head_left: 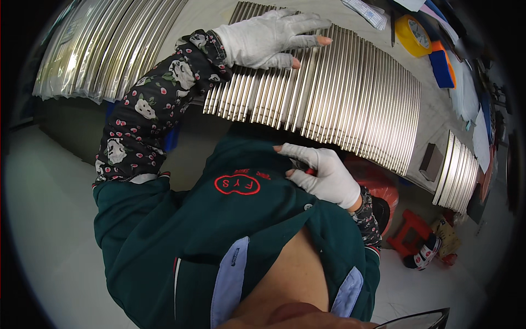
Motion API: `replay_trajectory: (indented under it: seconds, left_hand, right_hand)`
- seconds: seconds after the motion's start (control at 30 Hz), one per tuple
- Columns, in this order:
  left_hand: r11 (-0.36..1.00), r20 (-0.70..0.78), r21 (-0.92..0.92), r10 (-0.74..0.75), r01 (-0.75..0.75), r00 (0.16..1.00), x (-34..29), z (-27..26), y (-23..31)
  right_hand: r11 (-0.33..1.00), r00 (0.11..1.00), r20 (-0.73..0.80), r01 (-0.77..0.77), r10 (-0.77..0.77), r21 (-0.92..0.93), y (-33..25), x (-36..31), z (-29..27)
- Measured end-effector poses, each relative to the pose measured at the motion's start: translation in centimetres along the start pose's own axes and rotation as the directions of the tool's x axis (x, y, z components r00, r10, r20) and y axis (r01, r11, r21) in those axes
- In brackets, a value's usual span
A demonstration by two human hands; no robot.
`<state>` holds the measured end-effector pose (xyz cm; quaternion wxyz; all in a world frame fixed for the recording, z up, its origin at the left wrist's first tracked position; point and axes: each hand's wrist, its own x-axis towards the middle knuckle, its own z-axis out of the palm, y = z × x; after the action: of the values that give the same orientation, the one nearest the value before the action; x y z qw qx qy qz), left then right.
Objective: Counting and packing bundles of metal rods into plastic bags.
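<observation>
A wide row of slim, shiny metal tubes [361, 93] lies side by side on the grey table, with their near ends along its front edge. My left hand [268, 41], in a white glove with bare thumb and finger tips, rests flat across the far part of the tubes, fingers stretched out. In front of the table edge, close to my body, my right hand [326, 172] wears a similar glove. Its fingers are curled around a small object with red and dark parts, mostly hidden, whose kind I cannot make out.
More tubes in clear plastic [109, 49] lie at the left. Toward the right are a dark block [431, 162], a smaller tube group [456, 175], a yellow tape roll [413, 35], a blue-and-orange object [441, 68] and papers. A red stool [411, 233] stands below.
</observation>
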<state>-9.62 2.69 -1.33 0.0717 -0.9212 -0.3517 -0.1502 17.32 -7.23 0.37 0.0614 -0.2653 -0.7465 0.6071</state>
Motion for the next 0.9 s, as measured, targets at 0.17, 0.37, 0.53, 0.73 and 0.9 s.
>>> replay_trajectory:
  seconds: [0.17,0.37,0.53,0.73,0.9]
  left_hand:
    - [0.987,0.136,-0.067,0.151,-0.143,0.979,2.0,1.4,4.6]
    - [0.983,0.241,-0.168,0.119,-0.080,0.963,-0.5,-1.2,8.0]
    - [0.987,0.242,-0.160,0.038,0.002,0.970,-4.3,-2.1,7.2]
    - [0.957,0.100,-0.127,-0.250,0.262,0.963,-8.0,-3.2,5.4]
    - [0.892,0.100,-0.090,-0.435,0.443,0.895,-9.8,-2.6,4.5]
  right_hand:
    - [1.000,0.965,-0.264,0.009,-0.008,0.002,-2.2,-4.4,-4.8]
    - [0.963,0.538,-0.841,-0.250,0.056,-0.096,0.6,-6.8,-15.0]
    - [0.477,0.414,-0.909,-0.791,-0.042,-0.382,5.6,-5.4,-23.6]
    - [0.037,0.436,-0.869,-0.889,-0.234,-0.456,6.5,-4.8,-24.2]
    - [0.333,0.794,-0.481,-0.369,-0.372,-0.868,5.5,-4.5,-15.8]
